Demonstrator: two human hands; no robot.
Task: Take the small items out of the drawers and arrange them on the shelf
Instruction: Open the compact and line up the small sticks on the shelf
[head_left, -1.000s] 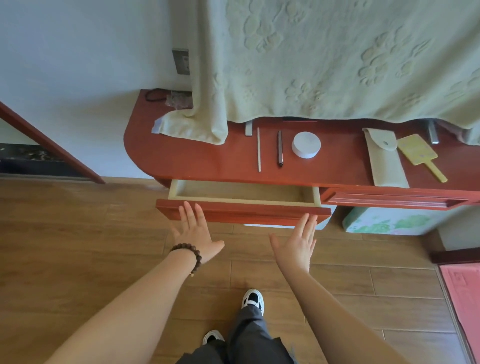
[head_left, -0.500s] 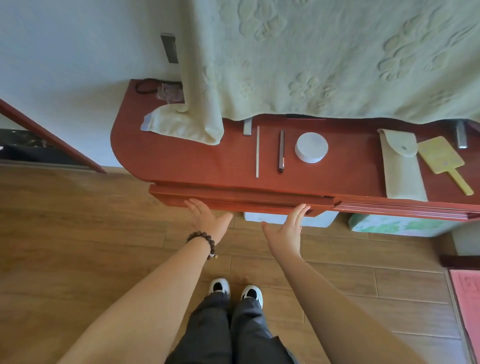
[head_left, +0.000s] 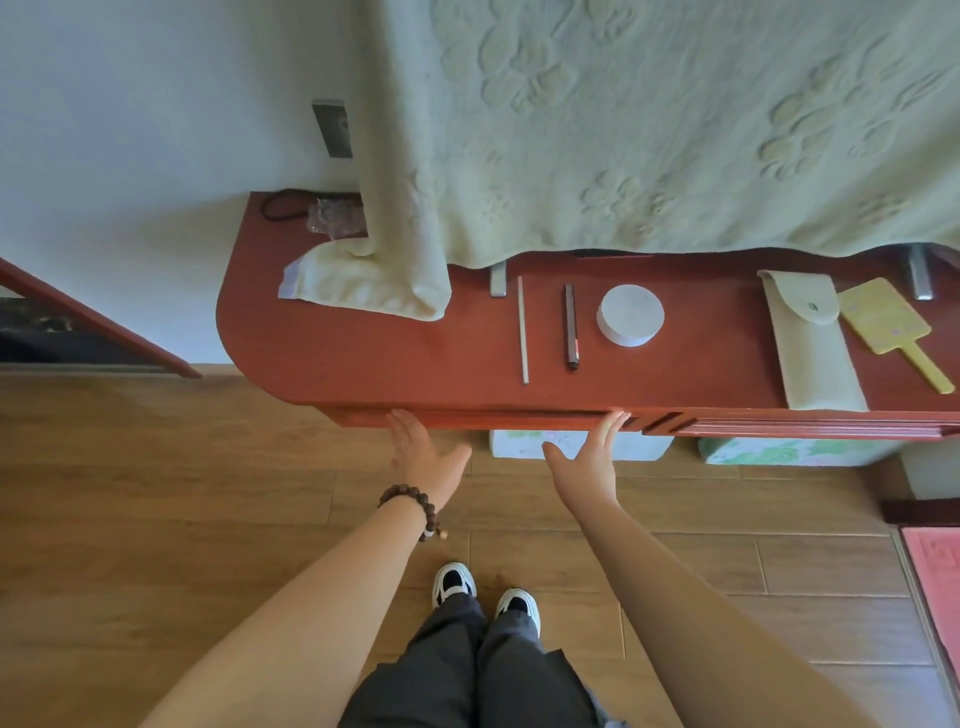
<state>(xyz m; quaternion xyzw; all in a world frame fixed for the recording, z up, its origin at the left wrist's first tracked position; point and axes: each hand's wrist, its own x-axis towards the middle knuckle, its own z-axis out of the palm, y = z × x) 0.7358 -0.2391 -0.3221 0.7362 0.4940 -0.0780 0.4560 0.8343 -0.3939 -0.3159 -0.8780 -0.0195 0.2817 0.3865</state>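
Red-brown lacquered wood makes up the drawer front (head_left: 498, 415), which sits flush under the edge of the long red-brown wooden shelf (head_left: 363, 358). Both hands lie flat against it with fingers straight, holding nothing: the left hand (head_left: 423, 454) near the drawer's left end, the right hand (head_left: 589, 460) near its right end, well apart. On the shelf, the small items are laid in a row: a thin pale stick (head_left: 522, 330), a dark slim pen (head_left: 571, 327), a round white flat box (head_left: 630, 315), a cream fabric pouch with a flap (head_left: 810, 343) and a yellow paddle-shaped card with a handle (head_left: 891, 330). All look light and rigid except the soft pouch; the stick and pen would likely roll, so pinching them mid-length seems wisest, and the round box is best gripped across its rim. A pale green embossed cloth (head_left: 649, 130) hangs over the back of the shelf.
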